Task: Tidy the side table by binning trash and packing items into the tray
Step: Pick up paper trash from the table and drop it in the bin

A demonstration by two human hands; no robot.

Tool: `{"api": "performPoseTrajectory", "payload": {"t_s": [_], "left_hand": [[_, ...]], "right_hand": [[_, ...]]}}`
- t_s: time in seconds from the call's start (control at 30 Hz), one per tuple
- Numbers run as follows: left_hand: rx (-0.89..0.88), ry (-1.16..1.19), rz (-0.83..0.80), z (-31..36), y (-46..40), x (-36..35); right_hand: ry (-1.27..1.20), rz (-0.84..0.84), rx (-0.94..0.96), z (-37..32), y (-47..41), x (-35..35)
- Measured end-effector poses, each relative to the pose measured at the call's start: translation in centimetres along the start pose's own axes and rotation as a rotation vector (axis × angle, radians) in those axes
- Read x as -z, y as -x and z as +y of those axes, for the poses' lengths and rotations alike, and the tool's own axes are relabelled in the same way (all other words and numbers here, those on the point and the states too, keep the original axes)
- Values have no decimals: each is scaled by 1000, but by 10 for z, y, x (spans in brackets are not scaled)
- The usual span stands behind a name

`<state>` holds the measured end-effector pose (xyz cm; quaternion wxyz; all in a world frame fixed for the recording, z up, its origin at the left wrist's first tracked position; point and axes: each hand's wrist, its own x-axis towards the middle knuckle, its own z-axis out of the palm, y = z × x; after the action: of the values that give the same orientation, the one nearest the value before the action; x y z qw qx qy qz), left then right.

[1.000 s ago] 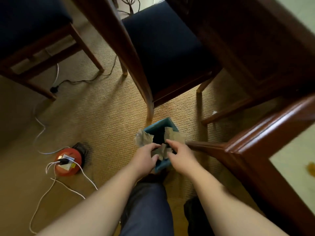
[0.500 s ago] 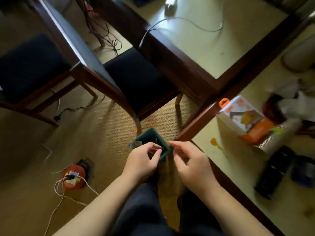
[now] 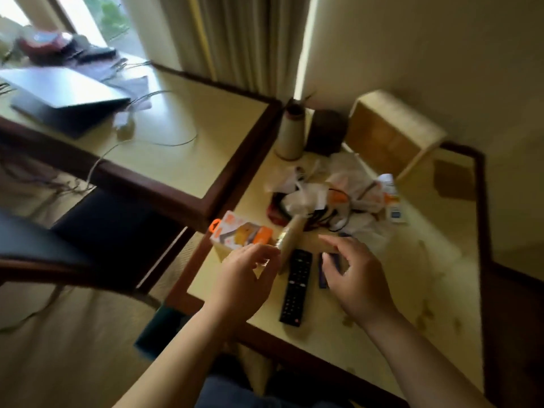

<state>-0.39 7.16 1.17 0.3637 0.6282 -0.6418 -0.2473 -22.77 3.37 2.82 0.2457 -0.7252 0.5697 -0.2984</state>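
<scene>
My left hand (image 3: 247, 278) and my right hand (image 3: 356, 278) hover open over the side table (image 3: 391, 307), holding nothing. Between them lies a black remote (image 3: 295, 287). A pale tube (image 3: 294, 240) lies just beyond my fingertips. A dark blue flat item (image 3: 323, 275) is partly hidden under my right fingers. An orange and white box (image 3: 241, 232) stands left of the tube. Crumpled white wrappers and black cords (image 3: 332, 195) are heaped behind. A tan woven tray (image 3: 391, 134) leans at the back. The teal bin (image 3: 159, 328) stands on the floor below my left forearm.
A cream cylinder (image 3: 290, 134) and a dark box (image 3: 325, 132) stand at the side table's back corner. A desk on the left carries a closed laptop (image 3: 64, 95) and cables. A dark blue chair (image 3: 88, 231) sits between desk and bin. Stains dot the tabletop.
My view swung up from the bin on the floor to the side table. Both hands left the bin and came up over the table, beside the remote.
</scene>
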Motion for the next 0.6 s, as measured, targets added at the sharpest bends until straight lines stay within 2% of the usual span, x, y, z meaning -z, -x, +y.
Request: {"api": "performPoseTrajectory", "payload": {"t_s": [0.2, 0.4, 0.5, 0.6], "left_hand": [[-1, -84, -152, 34, -32, -31], [48, -163, -250, 32, -59, -41], [69, -186, -315, 28, -80, -46], [96, -214, -345, 25, -106, -55]], "right_hand": [[182, -60, -242, 66, 8, 32], [316, -92, -516, 107, -7, 33], [438, -174, -582, 113, -25, 31], [458, -232, -631, 119, -42, 27]]}}
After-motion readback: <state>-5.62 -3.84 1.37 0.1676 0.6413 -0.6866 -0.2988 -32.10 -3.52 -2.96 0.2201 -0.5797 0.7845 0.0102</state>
